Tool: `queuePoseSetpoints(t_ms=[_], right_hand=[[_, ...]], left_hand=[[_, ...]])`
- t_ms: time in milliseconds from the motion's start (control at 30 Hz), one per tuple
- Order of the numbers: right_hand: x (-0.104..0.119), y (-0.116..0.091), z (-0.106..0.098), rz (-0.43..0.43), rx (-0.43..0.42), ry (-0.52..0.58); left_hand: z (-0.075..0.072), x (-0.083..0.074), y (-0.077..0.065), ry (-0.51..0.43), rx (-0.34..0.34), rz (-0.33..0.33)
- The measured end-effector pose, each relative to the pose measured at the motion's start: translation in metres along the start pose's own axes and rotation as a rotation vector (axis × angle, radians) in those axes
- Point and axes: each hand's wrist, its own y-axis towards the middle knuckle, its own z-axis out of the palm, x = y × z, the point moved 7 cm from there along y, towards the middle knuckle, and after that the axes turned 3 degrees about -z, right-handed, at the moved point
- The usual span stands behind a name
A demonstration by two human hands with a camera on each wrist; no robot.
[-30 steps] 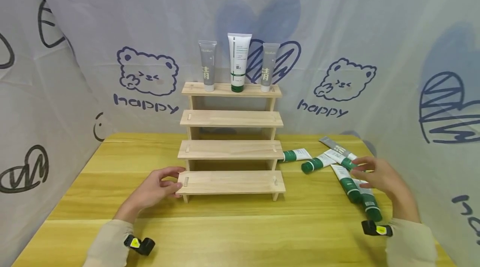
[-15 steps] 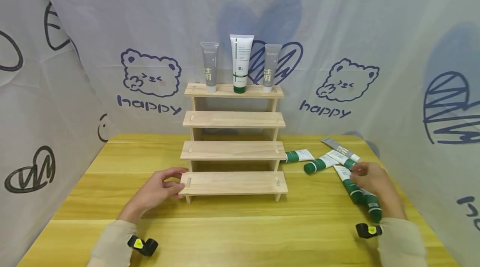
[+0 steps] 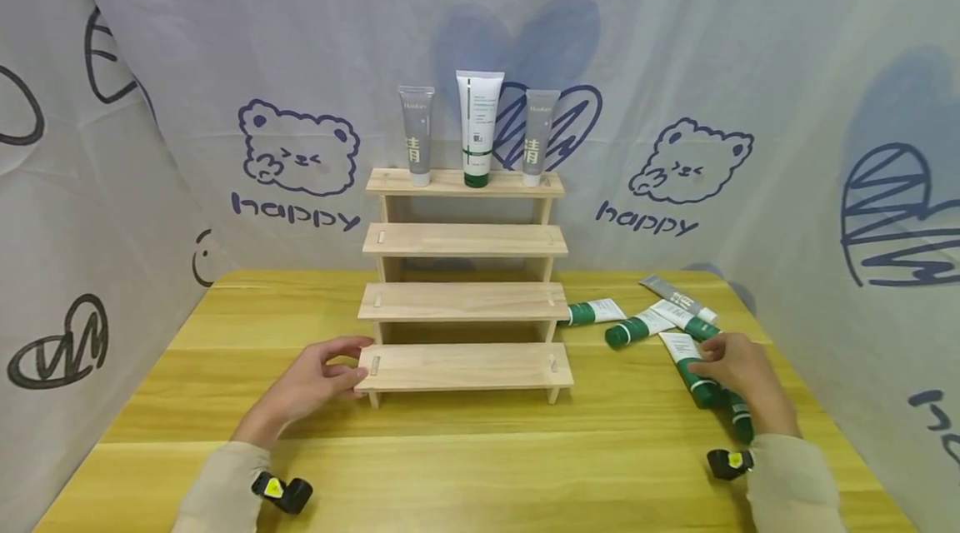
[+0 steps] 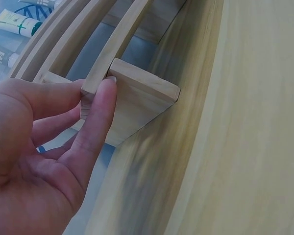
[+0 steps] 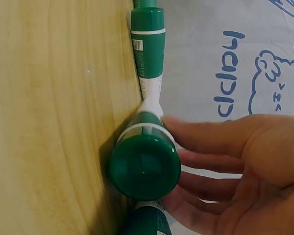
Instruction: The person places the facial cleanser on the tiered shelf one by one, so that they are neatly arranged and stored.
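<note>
My left hand [image 3: 318, 379] pinches the left end of the lowest board of a stepped wooden display rack [image 3: 465, 366]. Its thumb and index finger press that board's end in the left wrist view. On the right, my right hand [image 3: 742, 366] has its thumb and curled fingers on a green and white squeeze tube [image 5: 144, 166] lying on the table. The tube's green cap faces the right wrist camera; some fingertips are hidden behind it. On the top board stand a white tube [image 3: 479, 125] with a green cap and two grey tubes, all cap down.
Several tubes lie right of the rack: a grey tube [image 3: 678, 297], a green and white tube [image 3: 641, 326], and another tube [image 3: 738, 415] partly under my right hand. One tube [image 3: 595, 311] lies by the rack's side. A printed curtain [image 3: 300, 33] hangs behind the table.
My right hand has moved left and down onto a green and white tube, its fingers closing in. My left hand keeps its hold on the rack.
</note>
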Motion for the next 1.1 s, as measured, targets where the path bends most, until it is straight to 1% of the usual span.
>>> queuePoseSetpoints(t_ms=[167, 233, 400, 533, 700, 800, 933, 1100], right_hand=[[0.005, 0.000, 0.007, 0.022, 0.084, -0.007], [0.007, 0.000, 0.010, 0.027, 0.097, -0.003], [0.012, -0.002, 0.019, 0.004, 0.126, 0.014], [0.014, -0.003, 0.023, 0.003, 0.155, 0.042], [0.014, -0.003, 0.020, 0.009, 0.169, 0.068], [0.013, -0.005, 0.019, 0.020, 0.177, 0.097], [0.012, -0.006, 0.013, 0.023, 0.185, 0.137], [0.019, -0.007, 0.001, 0.026, 0.162, 0.174]], left_hand=[[0.000, 0.001, 0.000, -0.001, 0.000, 0.008], [0.000, 0.002, 0.000, -0.005, 0.006, 0.010], [0.000, 0.002, 0.000, -0.020, 0.012, 0.016], [0.000, 0.003, 0.000, -0.053, 0.007, 0.024], [0.001, 0.004, 0.001, -0.098, 0.003, 0.029], [0.000, 0.005, 0.002, -0.103, 0.002, 0.029], [-0.001, 0.009, 0.003, -0.108, -0.006, 0.016], [-0.001, 0.012, 0.002, -0.116, -0.017, 0.004]])
